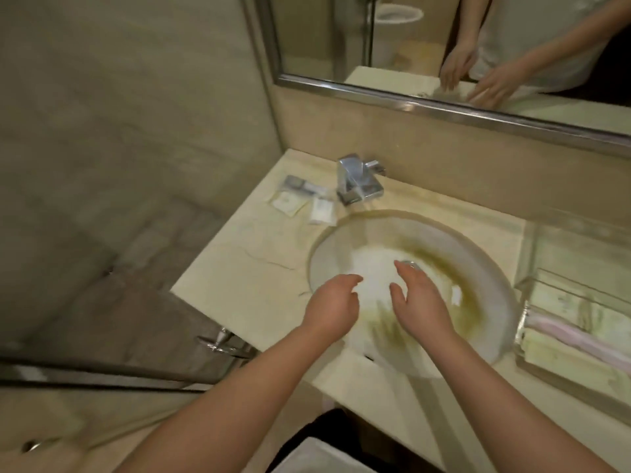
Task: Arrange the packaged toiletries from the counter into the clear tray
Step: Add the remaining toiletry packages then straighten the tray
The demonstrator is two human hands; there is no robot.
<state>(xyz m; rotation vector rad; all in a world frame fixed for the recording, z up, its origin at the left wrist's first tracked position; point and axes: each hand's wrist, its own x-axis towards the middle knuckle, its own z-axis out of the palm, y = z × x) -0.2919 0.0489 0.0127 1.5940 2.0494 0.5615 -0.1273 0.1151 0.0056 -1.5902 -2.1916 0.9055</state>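
Observation:
A few packaged toiletries [300, 199] lie in a loose cluster on the beige counter [239, 268], left of the faucet: a grey-topped packet, a pale sachet and a white packet. The clear tray [532, 291] stands at the right edge of the counter and holds pale packets and a pink-striped one. My left hand [333, 307] and my right hand [421, 298] hover side by side over the sink basin, fingers apart and slightly curled, holding nothing. The frame is motion-blurred.
A chrome faucet [358, 180] stands behind the round, yellow-stained sink [478, 254]. A framed mirror [444, 107] runs along the back wall. A glass shower door with a metal handle [222, 343] borders the counter's left side. Something white [314, 455] sits below the counter front.

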